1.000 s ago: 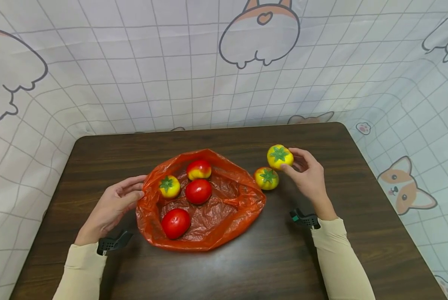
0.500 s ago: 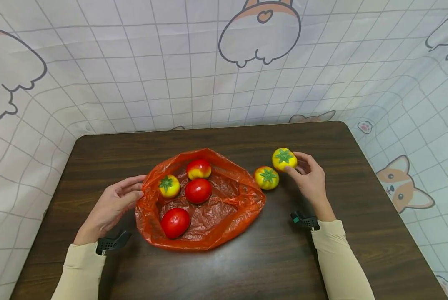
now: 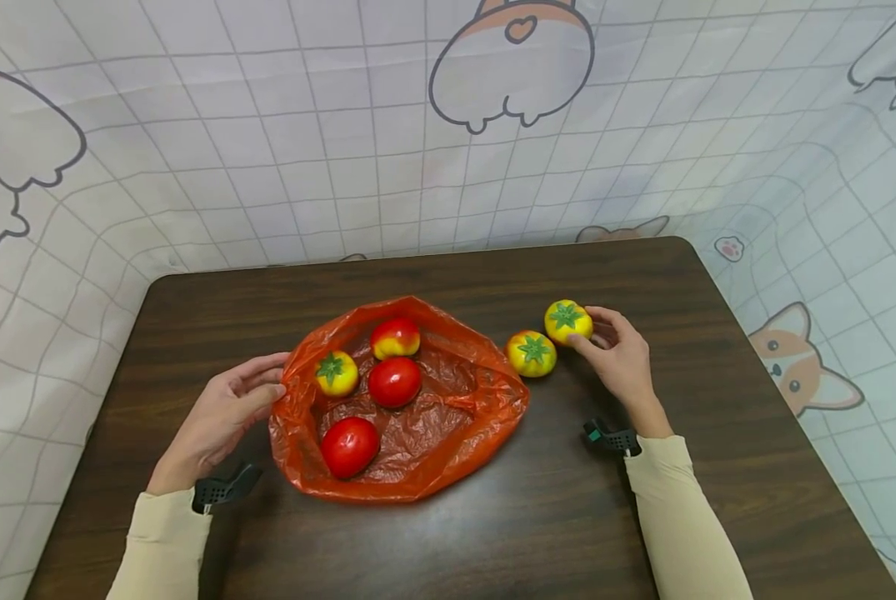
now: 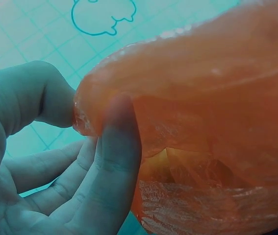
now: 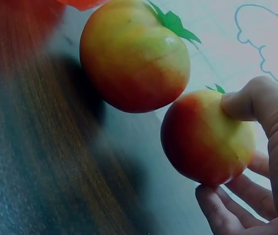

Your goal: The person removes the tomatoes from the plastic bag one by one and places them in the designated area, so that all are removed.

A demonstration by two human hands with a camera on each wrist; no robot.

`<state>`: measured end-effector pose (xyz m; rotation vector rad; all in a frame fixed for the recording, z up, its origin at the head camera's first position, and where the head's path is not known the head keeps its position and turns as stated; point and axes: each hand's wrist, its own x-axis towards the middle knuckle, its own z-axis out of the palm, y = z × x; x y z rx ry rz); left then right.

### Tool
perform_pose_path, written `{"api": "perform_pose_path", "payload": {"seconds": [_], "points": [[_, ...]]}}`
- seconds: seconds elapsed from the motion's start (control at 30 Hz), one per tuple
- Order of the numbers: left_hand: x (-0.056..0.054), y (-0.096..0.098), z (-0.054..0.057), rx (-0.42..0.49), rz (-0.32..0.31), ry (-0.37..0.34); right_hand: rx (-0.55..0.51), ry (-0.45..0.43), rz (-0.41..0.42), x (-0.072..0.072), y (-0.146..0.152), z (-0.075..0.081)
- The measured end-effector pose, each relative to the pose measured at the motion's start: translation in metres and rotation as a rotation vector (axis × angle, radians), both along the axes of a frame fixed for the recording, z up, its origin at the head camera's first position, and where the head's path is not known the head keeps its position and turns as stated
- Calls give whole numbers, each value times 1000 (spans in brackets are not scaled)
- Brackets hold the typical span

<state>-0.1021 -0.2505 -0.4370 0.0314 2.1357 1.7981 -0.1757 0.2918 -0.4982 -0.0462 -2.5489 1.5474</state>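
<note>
While left fingers [image 4: 121, 152] pinch orange bag [image 3: 432, 442] (red fruit [image 3: 351, 447] inside), right fingers [image 5: 214, 205] grip yellow fruit [image 3: 564, 322].

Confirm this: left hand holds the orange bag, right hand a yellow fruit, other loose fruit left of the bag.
Wrong side: the head view shows the other loose fruit right of the orange bag. The left hand does hold the bag, the right hand a yellow fruit.
</note>
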Motion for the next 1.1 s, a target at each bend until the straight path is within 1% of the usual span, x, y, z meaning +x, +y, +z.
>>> {"api": "perform_pose_path", "payload": {"seconds": [0.27,0.53,0.83,0.97,1.1], "points": [[1,-2,-2,-5,13,2,28,-39,21,-2,1,-4],[1,-4,-3,30,4,15,65,-88,42,-1,3,-5],[1,-2,-4,59,5,13,49,-61,69,-3,5,-2],[1,-3,-5,61,8,2,54,-61,70,0,6,1],[0,-4,-5,57,-2,11,51,-50,71,3,8,3]]}}
